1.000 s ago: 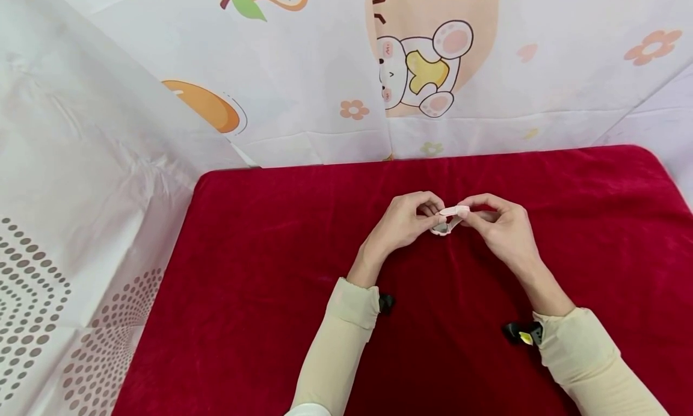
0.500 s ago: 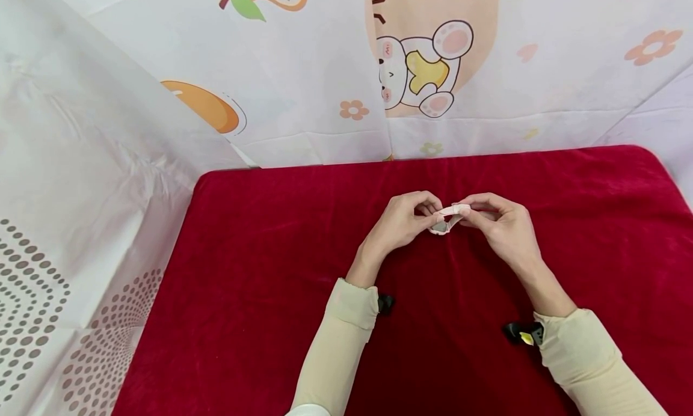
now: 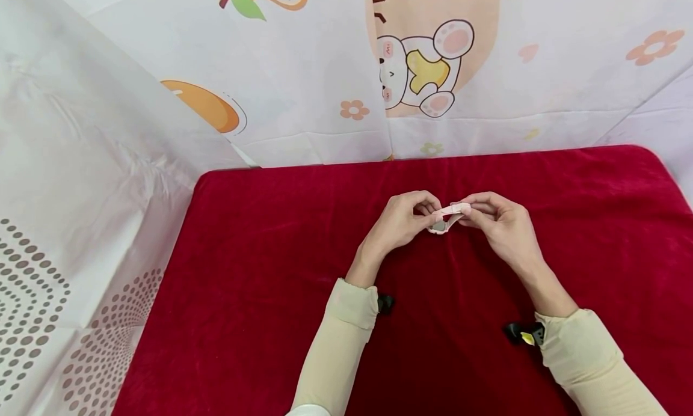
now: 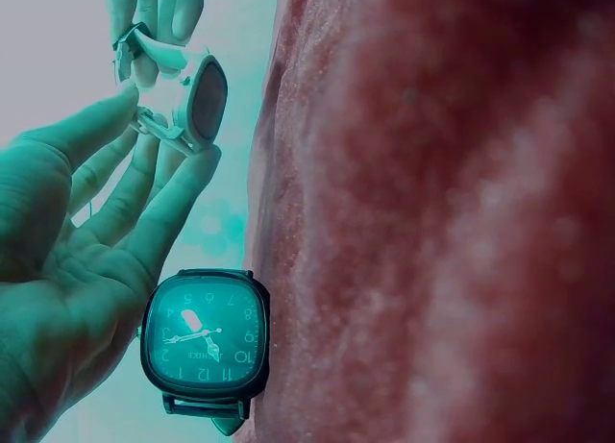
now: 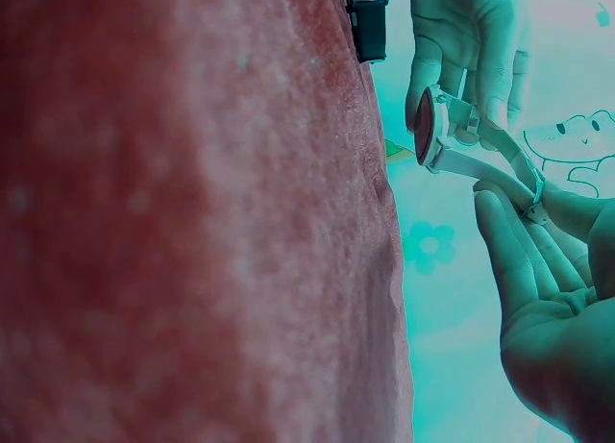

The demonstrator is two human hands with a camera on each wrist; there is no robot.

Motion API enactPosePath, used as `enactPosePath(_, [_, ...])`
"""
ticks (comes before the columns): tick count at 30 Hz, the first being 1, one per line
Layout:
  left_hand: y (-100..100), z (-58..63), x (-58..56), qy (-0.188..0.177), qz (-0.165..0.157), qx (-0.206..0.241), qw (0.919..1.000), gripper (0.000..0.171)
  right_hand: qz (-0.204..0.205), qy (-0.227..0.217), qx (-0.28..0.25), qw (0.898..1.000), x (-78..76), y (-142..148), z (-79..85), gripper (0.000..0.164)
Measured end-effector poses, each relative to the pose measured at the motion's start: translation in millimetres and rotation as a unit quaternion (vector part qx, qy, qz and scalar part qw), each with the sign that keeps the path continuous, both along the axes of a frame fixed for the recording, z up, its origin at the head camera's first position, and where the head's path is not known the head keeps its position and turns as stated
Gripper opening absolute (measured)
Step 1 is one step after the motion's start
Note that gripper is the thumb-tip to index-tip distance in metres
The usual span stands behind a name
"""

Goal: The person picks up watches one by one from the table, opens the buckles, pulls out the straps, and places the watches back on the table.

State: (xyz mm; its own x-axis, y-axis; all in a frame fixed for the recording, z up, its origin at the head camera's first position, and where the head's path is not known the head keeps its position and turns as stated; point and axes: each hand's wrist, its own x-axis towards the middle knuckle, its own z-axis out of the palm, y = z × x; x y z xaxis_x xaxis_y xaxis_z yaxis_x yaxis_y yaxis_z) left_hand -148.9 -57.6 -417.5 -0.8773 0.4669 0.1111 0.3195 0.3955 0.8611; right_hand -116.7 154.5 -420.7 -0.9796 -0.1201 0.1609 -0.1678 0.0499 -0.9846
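Note:
A pale pink wristwatch (image 3: pixel 440 228) with a round case is held above the red cloth between both hands, its strap forming a loop. My left hand (image 3: pixel 403 219) pinches the strap close to the case; in the left wrist view a fingertip touches the watch case (image 4: pixel 208 102). The right hand (image 3: pixel 502 225) pinches the strap's other end, near the buckle (image 5: pixel 536 198) in the right wrist view. A dark square-faced watch (image 4: pixel 206 333) appears beside the left hand in the left wrist view, its strap partly hidden. The head view does not show it.
A red velvet cloth (image 3: pixel 260 272) covers the table. White printed curtain (image 3: pixel 303 61) hangs behind the far edge and along the left side. Black devices sit at both cuffs, the left one (image 3: pixel 386 303) and the right one (image 3: pixel 514 332).
Both hands stay nearly in place. The watch case has shifted slightly left and up, and the strap between the fingers has moved a little.

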Motion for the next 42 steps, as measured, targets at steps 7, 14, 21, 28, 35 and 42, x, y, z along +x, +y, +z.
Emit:
enactPosePath(7, [-1.4, 0.5, -1.2, -0.001, 0.0, -0.005, 1.0, 0.008, 0.014, -0.008, -0.036, 0.999, -0.2, 0.0, 1.8, 0.023])
enactPosePath(14, [-2.2, -1.2, -1.6, -0.006, 0.002, -0.006, 1.0, 0.009, 0.022, -0.007, -0.049, 0.999, -0.4, -1.4, 0.4, 0.021])
enactPosePath(21, [-2.3, -1.7, -2.4, -0.014, 0.008, -0.008, 0.9998, 0.009, 0.029, 0.0, -0.037, 0.999, -0.7, -0.9, -0.7, 0.021])
enactPosePath(28, [-2.4, -2.5, -1.5, -0.024, 0.006, -0.011, 0.9996, 0.01, 0.038, 0.0, -0.045, 0.998, 0.5, 0.0, -0.7, 0.02])
enactPosePath(35, [-2.9, -2.2, -0.5, -0.023, 0.009, -0.014, 0.9996, 0.01, 0.04, 0.0, -0.058, 0.998, 1.1, -0.9, -1.6, 0.024])
enactPosePath(42, [-3.2, -2.6, -1.1, -0.022, 0.006, -0.015, 0.9996, 0.01, 0.031, -0.001, -0.056, 0.998, -0.1, -2.4, -2.2, 0.024])
